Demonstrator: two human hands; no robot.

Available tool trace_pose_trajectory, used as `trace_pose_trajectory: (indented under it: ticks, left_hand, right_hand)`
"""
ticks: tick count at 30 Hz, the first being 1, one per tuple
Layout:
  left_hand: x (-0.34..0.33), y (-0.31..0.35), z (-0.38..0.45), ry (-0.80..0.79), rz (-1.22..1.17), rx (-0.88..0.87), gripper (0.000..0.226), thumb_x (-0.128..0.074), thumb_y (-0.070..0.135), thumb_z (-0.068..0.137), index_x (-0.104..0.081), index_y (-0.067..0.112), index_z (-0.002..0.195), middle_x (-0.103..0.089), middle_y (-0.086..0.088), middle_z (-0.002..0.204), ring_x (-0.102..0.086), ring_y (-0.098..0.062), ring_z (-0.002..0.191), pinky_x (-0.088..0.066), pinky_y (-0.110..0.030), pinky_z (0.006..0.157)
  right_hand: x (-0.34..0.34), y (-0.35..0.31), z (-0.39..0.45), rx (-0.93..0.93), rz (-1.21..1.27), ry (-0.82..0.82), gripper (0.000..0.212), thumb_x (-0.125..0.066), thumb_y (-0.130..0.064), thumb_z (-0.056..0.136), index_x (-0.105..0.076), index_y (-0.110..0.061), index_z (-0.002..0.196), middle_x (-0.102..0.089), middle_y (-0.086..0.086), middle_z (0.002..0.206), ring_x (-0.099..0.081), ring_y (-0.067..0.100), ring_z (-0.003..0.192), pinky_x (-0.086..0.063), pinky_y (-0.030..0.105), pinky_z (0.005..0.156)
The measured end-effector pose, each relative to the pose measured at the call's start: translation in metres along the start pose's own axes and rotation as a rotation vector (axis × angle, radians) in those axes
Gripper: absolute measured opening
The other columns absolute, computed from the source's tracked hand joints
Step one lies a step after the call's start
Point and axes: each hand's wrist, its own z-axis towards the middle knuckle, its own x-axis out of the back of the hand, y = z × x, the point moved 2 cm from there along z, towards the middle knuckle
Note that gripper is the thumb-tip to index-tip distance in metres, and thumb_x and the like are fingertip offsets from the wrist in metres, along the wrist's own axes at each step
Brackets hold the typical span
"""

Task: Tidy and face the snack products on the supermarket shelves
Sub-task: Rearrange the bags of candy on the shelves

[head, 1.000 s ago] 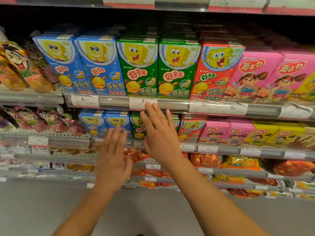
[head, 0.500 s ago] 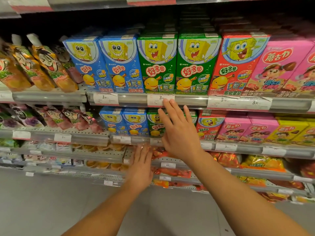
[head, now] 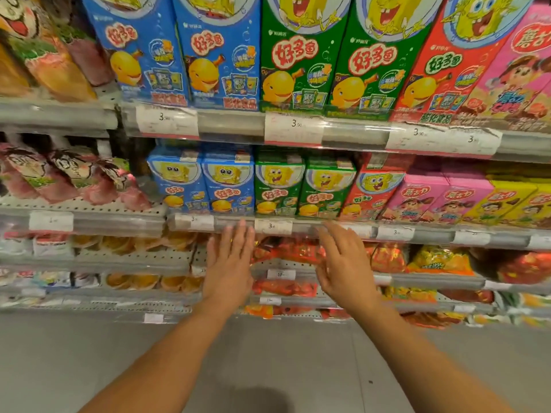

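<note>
Left hand (head: 228, 263) flat, fingers straight, held nothing; right hand (head: 343, 263) likewise spread, empty. Both hovered just below shelf rail (head: 328, 226). Directly above fingertips: green snack boxes (head: 301, 186), upright, fronts outward, blue boxes (head: 202, 183) left of them. Judged light, stiff cardboard, crushable; best taken by side edges.

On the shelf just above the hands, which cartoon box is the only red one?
The red box, fifth from the left in that row: two blue and two green boxes stand to its left, pink ones to its right.
</note>
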Motion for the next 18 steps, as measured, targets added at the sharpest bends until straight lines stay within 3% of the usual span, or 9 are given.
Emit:
trace_pose_trajectory:
  ticks: [2,4,7,9,11,14,18]
  left_hand:
    - [-0.008,-0.001,0.002,0.047,-0.007,-0.004,0.115,-0.059,0.041,0.094,0.037,0.017,0.151,0.046,-0.006,0.158,0.029,-0.033,0.152,-0.003,-0.06,0.125]
    - [-0.018,-0.002,0.004,0.142,-0.03,-0.013,0.112,-0.061,0.039,0.092,0.028,0.017,0.157,0.038,-0.005,0.163,0.023,-0.032,0.154,-0.006,-0.059,0.126]
    - [-0.037,-0.008,0.005,0.412,-0.121,-0.096,0.092,-0.06,0.031,0.09,-0.006,0.015,0.164,0.01,-0.006,0.172,0.004,-0.029,0.158,-0.021,-0.058,0.124]
    - [-0.059,-0.014,0.003,0.614,-0.358,-0.139,0.076,-0.06,0.02,0.091,-0.029,0.01,0.16,-0.008,-0.008,0.171,-0.008,-0.03,0.158,-0.026,-0.055,0.123]
    - [-0.093,-0.017,-0.002,0.721,-0.619,-0.024,0.066,-0.06,0.013,0.094,-0.036,0.011,0.156,-0.013,-0.002,0.17,-0.015,-0.025,0.157,-0.026,-0.053,0.123]
    - [-0.141,-0.02,0.014,0.681,-0.721,0.207,0.073,-0.063,0.027,0.097,-0.027,0.017,0.16,-0.013,0.004,0.17,-0.015,-0.018,0.156,-0.021,-0.049,0.126]
    - [-0.173,-0.029,0.06,0.681,-0.645,0.283,0.101,-0.057,0.067,0.088,-0.024,0.003,0.158,-0.034,-0.021,0.16,-0.031,-0.039,0.148,-0.026,-0.051,0.122]
  right_hand:
    - [-0.035,0.012,-0.014,-0.034,-0.084,-0.056,0.079,-0.067,-0.021,0.081,-0.039,-0.008,0.153,-0.032,0.015,0.162,-0.03,0.036,0.15,-0.033,0.059,0.116]
    - [-0.064,0.022,-0.018,-0.032,-0.131,0.0,0.082,-0.07,-0.019,0.079,-0.039,-0.007,0.154,-0.027,0.017,0.165,-0.024,0.036,0.153,-0.031,0.059,0.118]
    - [-0.096,0.03,-0.019,-0.026,-0.134,0.234,0.077,-0.069,-0.016,0.078,-0.045,-0.006,0.15,-0.035,0.018,0.16,-0.03,0.038,0.15,-0.029,0.06,0.117]
    - [-0.118,0.034,-0.014,-0.025,-0.153,0.398,0.074,-0.066,-0.021,0.08,-0.046,-0.006,0.15,-0.041,0.019,0.155,-0.034,0.038,0.146,-0.028,0.06,0.117]
    - [-0.14,0.036,-0.011,-0.025,-0.181,0.52,0.076,-0.064,-0.028,0.08,-0.045,-0.005,0.15,-0.043,0.02,0.153,-0.033,0.038,0.146,-0.025,0.061,0.119]
    - [-0.166,0.042,-0.001,-0.016,-0.218,0.643,0.087,-0.064,-0.035,0.076,-0.039,-0.004,0.153,-0.04,0.023,0.155,-0.029,0.04,0.148,-0.018,0.061,0.121]
    - [-0.177,0.048,-0.001,-0.002,-0.292,0.74,0.091,-0.061,-0.035,0.074,-0.034,-0.006,0.156,-0.036,0.019,0.159,-0.026,0.038,0.151,-0.017,0.06,0.122]
